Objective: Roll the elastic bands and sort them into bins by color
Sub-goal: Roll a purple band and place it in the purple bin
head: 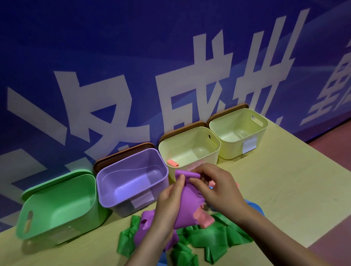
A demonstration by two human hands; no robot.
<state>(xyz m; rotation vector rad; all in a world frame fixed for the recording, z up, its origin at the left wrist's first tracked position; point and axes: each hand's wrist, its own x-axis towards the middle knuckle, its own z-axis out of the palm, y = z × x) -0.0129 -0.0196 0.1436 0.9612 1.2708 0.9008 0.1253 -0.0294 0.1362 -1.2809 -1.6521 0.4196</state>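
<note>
One rolled pink band [172, 163] lies in a cream bin [190, 150] while both my hands, left [172, 197] and right [217, 187], pinch a half-rolled purple band [189, 206] above green, pink and blue bands [210, 237] loose on the desk [282, 186].

Left hand [172, 199]: bare, no glove, ring or watch in sight.
Right hand [216, 188]: bare, likewise unadorned.
Forearms: both bare to the frame's 6 o'clock edge, no sleeve visible.
Clothing: dark patch at 6 o'clock, too little to identify.
</note>
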